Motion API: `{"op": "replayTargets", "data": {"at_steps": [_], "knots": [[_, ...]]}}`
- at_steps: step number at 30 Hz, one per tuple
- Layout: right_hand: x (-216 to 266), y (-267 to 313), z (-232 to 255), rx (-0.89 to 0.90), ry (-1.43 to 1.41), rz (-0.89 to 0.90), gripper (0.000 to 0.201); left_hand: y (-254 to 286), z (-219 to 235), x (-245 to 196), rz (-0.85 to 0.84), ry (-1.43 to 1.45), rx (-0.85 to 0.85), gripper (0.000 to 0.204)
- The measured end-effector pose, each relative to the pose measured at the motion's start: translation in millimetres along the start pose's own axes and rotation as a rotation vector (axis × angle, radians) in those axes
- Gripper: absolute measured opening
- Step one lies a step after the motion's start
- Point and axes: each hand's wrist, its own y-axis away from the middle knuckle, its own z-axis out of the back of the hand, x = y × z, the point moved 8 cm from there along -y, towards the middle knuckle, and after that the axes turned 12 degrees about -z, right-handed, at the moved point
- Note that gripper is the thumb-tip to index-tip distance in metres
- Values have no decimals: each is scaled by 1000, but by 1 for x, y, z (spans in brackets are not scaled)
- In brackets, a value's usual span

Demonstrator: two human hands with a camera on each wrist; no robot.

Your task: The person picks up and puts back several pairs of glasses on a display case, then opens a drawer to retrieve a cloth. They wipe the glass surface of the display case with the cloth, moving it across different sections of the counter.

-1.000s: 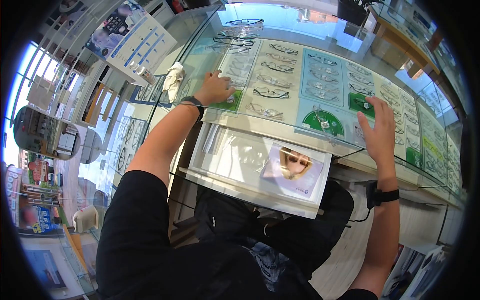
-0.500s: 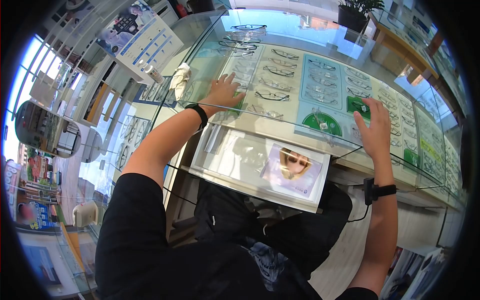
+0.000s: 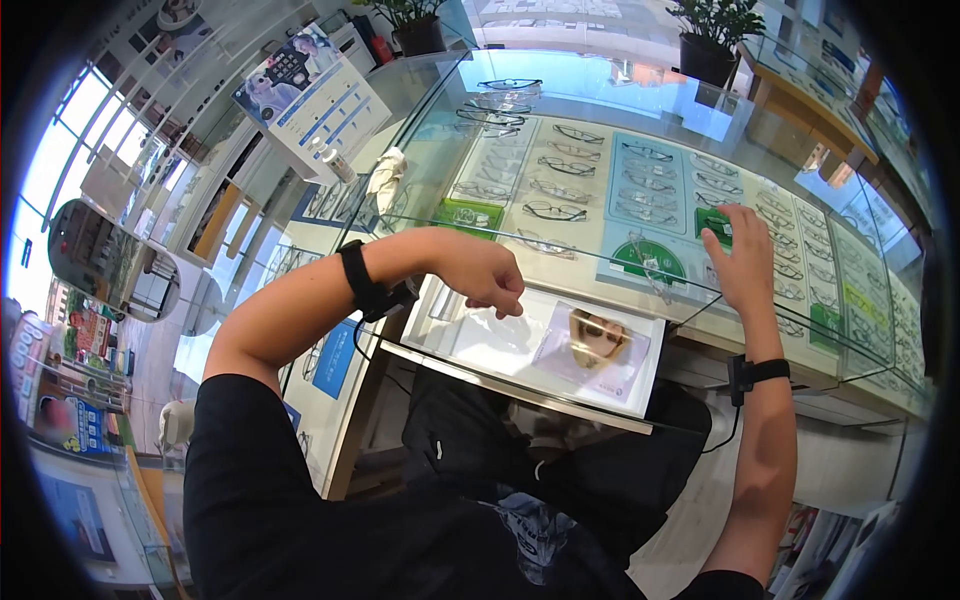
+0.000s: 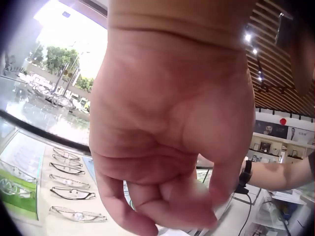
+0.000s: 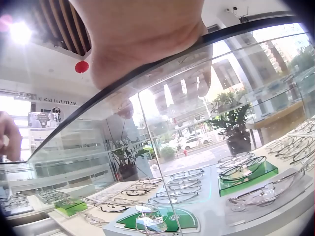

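Left hand [image 3: 487, 277] over open drawer [image 3: 530, 345], fingers curled, apparently holding nothing though view is close, right hand [image 3: 740, 260] flat with fingers spread on glass counter top [image 3: 600, 90], eyeglass frames [image 3: 553, 211] displayed beneath.

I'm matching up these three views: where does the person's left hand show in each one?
Head: left hand, centre, curled over the open drawer.
Left wrist: it fills the middle, fingers curled.
Right wrist: a sliver at the left edge.
Shared landmark: the glass counter's front edge.
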Motion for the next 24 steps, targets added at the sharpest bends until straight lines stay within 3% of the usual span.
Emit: {"op": "replayTargets", "data": {"at_steps": [2, 5, 8, 10, 13, 24], "knots": [[1, 0, 0, 4, -8, -3, 43, 17, 32, -17, -139, -138, -173, 38], [1, 0, 1, -10, -3, 0, 42, 41, 102, -2, -149, -214, -415, 31], [1, 0, 0, -6, -5, 0, 42, 71, 171, 11, 2, -560, -767, 21], [3, 1, 2, -4, 3, -4, 41, 76, 199, 33, -32, -898, -944, 16], [2, 1, 2, 1, -17, -22, 42, 67, 216, 61, 91, -990, -915, 15], [3, 1, 4, -4, -10, -21, 42, 40, 233, 108, 68, -959, -881, 3]]}}
